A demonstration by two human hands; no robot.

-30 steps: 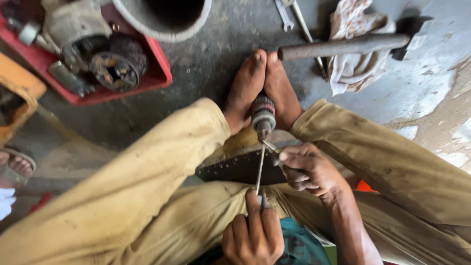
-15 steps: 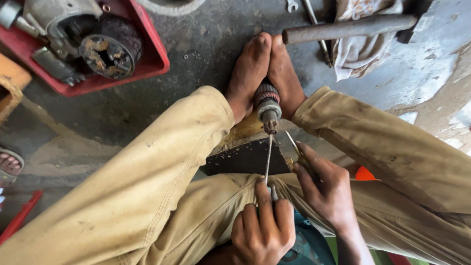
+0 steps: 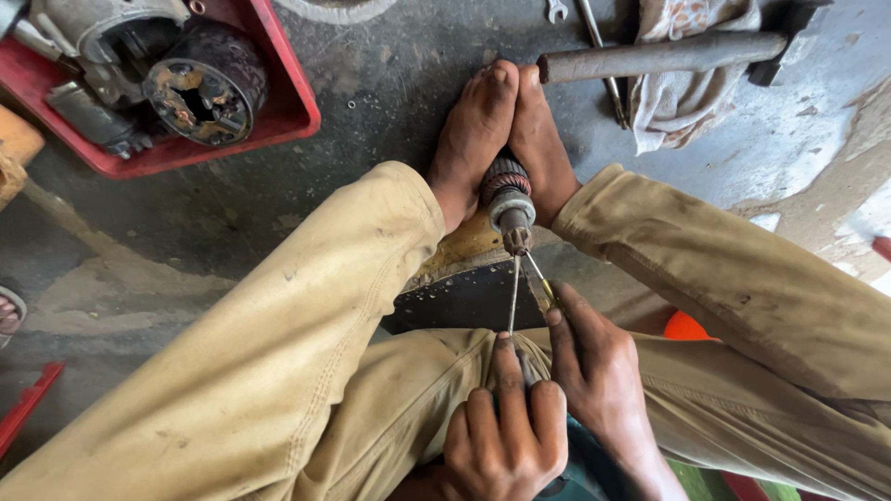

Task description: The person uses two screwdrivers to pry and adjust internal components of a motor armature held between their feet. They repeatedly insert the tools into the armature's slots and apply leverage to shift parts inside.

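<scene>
Person seated on a concrete floor (image 3: 371, 195), legs in tan trousers (image 3: 306, 343) drawn up, bare feet (image 3: 506, 130) pressed together. Clamped between the feet: a motor rotor (image 3: 506, 190) with copper-coloured windings and a grey metal end, shaft pointing toward the person. It sits above a dark flat metal plate (image 3: 464, 301) with a yellowish piece just beyond it. Left hand (image 3: 506, 436) is closed around the handle of a thin screwdriver (image 3: 513, 292), index finger stretched along the shank; the tip meets the grey end of the rotor. Right hand (image 3: 599, 371) is closed around a second slim tool (image 3: 540, 278) with a yellowish part near the fingers; its tip also reaches the rotor end, just beside the first. The two shanks form a narrow V converging at the rotor. What kind of tool the second one is cannot be told; most of it is hidden by the fingers. Upper left on the floor: a red tray (image 3: 288, 111) holding a dark round motor housing (image 3: 204, 83) and other greasy metal parts. Top right: a heavy hammer (image 3: 668, 56) lying across a dirty rag (image 3: 687, 93), with a wrench (image 3: 555, 9) and a thin metal rod (image 3: 601, 51) close by. An orange object (image 3: 687, 327) shows just behind the right knee, mostly hidden.
</scene>
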